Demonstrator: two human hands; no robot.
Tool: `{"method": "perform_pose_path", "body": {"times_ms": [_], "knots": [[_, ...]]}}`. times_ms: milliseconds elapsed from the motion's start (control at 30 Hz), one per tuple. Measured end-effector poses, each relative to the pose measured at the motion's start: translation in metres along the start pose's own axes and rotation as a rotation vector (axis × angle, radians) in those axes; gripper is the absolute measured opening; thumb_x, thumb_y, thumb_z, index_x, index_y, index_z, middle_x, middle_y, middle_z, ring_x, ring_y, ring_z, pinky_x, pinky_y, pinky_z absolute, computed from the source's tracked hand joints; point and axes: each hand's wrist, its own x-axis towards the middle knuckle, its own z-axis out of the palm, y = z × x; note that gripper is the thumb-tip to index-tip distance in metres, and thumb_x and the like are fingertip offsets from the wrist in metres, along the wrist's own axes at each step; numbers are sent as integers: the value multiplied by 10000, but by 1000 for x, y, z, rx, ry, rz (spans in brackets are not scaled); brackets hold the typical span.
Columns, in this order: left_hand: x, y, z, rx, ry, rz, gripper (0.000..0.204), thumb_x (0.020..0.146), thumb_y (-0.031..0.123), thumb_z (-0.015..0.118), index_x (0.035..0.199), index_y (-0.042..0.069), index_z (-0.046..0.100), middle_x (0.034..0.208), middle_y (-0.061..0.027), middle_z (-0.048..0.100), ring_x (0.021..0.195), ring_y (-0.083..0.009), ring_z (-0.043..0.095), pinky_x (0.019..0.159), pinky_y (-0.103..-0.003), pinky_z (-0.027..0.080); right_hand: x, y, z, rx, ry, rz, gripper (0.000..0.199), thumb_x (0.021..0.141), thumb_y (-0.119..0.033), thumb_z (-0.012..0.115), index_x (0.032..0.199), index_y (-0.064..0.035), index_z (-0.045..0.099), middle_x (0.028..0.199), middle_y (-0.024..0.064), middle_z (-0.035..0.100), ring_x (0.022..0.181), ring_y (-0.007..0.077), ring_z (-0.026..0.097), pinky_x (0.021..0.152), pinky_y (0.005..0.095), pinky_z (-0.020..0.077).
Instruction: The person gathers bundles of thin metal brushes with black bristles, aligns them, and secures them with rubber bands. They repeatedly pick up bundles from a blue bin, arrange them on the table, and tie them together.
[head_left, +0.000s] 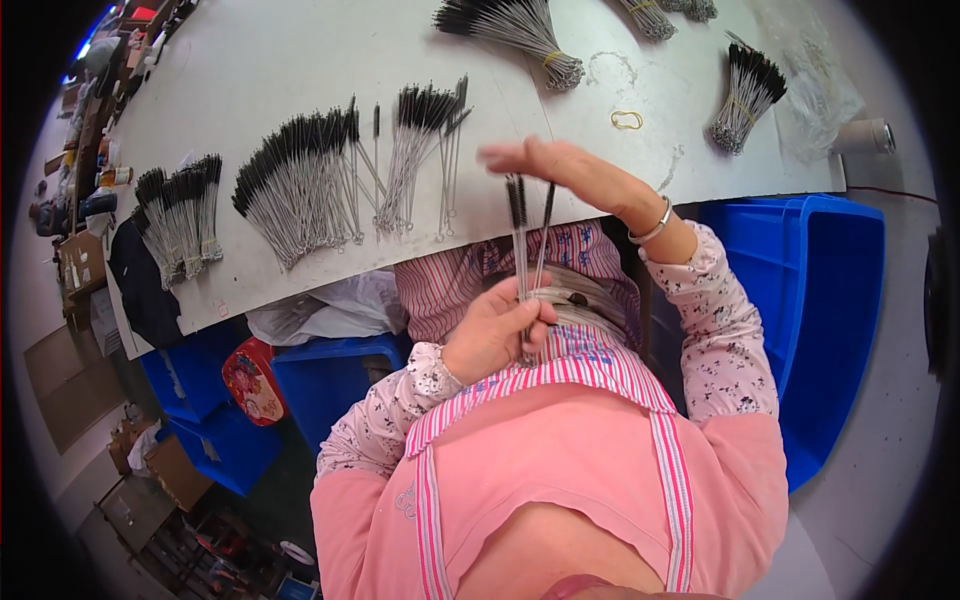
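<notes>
My left hand (497,325) is closed around the wire stems of a few thin black-bristled brushes (520,230), held upright just in front of my chest. Flat and with fingers stretched out, my right hand (560,168) hovers over the brush tips at the near edge of the grey table (300,60). It holds nothing. A silver bracelet (655,225) sits on my right wrist. Loose brushes lie fanned out on the table in a large pile (300,185) and a smaller pile (425,150) just beyond my hands.
Bundled brushes lie at the far centre (520,30), far right (745,95) and left edge (180,215). A yellow rubber band (627,120) lies on the table. A blue bin (830,300) stands at my right, more blue bins (330,375) and a red bag (250,380) below left.
</notes>
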Motion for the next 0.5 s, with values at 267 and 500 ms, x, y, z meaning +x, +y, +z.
{"method": "perform_pose_path", "body": {"times_ms": [267,500], "knots": [[24,20,13,19,157,131,212,963,178,467,1149,80,493,965,-93,631,706,-112,569,582,-231,448,-27,16,49,319,420,356,299,801,-266,696,898,11,639,739,22,601,564,80,536,504,214,432],[20,24,27,-53,170,57,221,980,192,402,1161,85,469,1084,-148,615,884,-222,640,693,-305,546,-37,37,63,618,510,492,169,811,-155,650,719,-20,605,657,26,591,500,68,502,423,202,385]]}}
